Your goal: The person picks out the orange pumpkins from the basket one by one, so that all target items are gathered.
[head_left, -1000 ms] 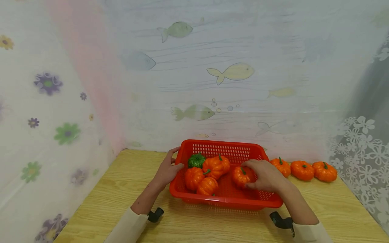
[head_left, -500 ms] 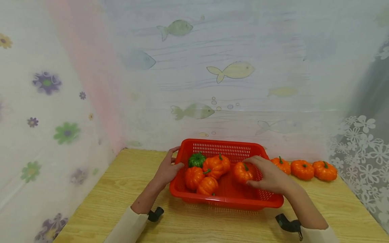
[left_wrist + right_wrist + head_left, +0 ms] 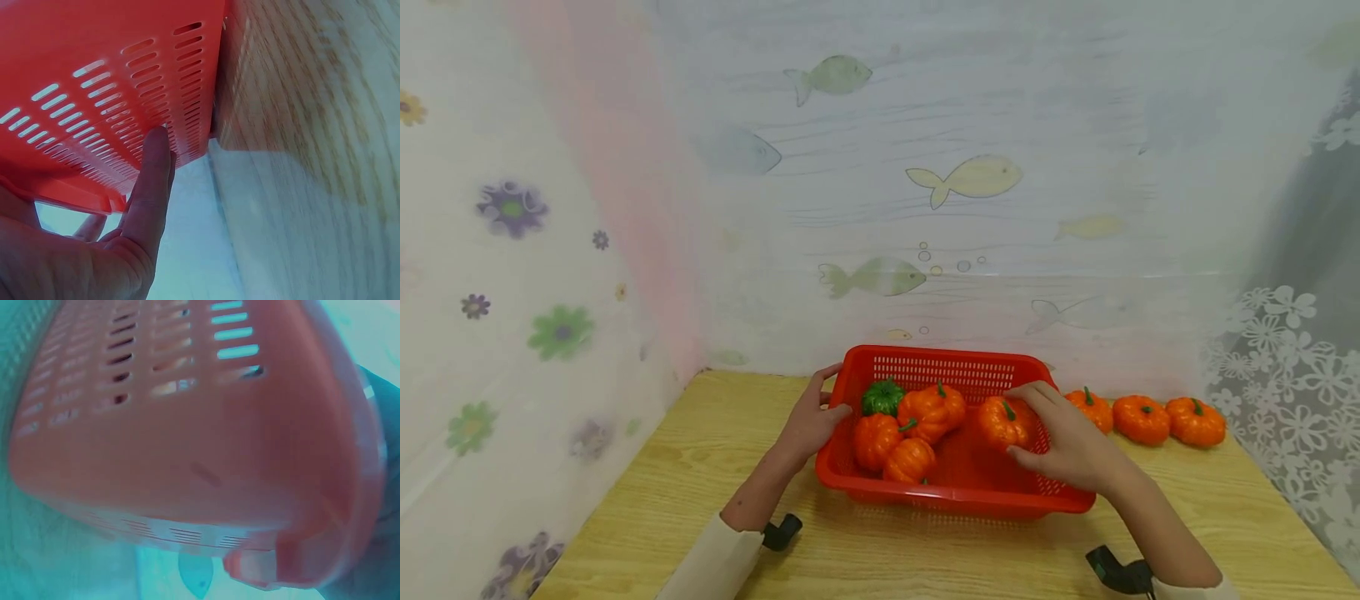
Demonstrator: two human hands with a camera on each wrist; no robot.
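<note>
In the head view a red slotted basket [image 3: 955, 493] holds a green pumpkin [image 3: 883, 397] and several orange pumpkins [image 3: 932, 413] on its left side. My right hand [image 3: 1067, 437] is inside the right part, thumb and fingers around an orange pumpkin [image 3: 1004, 423]. At the left rim my left hand [image 3: 811, 421] grips the basket, thumb over the edge. From the left wrist view, fingers of my left hand [image 3: 134, 231] lie against the outer slotted wall [image 3: 147, 75]. The basket's wall [image 3: 187, 462] fills the right wrist view and hides my right fingers.
Three orange pumpkins [image 3: 1141, 419] stand in a row on the wooden table [image 3: 685, 467], right of the basket along the back edge. Behind the table hangs a pale sheet [image 3: 850, 208] with fish drawings. Black wrist mounts [image 3: 782, 532] stick out under both forearms.
My right hand and the orange pumpkin it holds have shifted slightly right and up within the basket. My left hand keeps its place on the rim.
</note>
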